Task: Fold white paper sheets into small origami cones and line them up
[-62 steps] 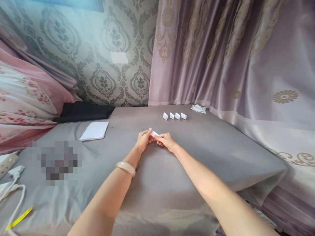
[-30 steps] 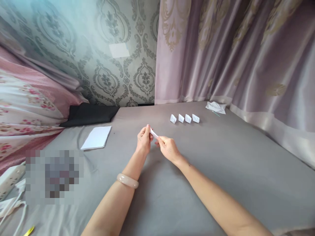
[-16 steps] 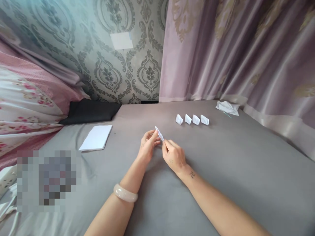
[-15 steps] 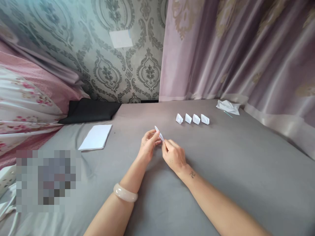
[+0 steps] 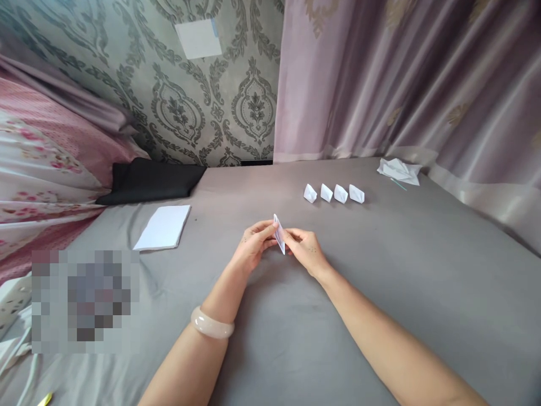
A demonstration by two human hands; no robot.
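Note:
Between my two hands, above the grey sheet, a small folded piece of white paper is held up on edge. My left hand pinches its left side with the thumb on top. My right hand grips the right side, thumb pointing in toward the paper. Some fingers of both hands are hidden behind the paper and the palms. Beyond the right hand, several small folded white paper shapes stand in a row.
A stack of white paper lies at left, with a black cloth behind it. Crumpled white paper and a thin green stick lie at the far right by the curtain. A power strip sits at the left edge.
My right hand has shifted from the lower tip of the paper to its right side, its thumb now turned inward. The paper stands more upright. The view has tilted down slightly.

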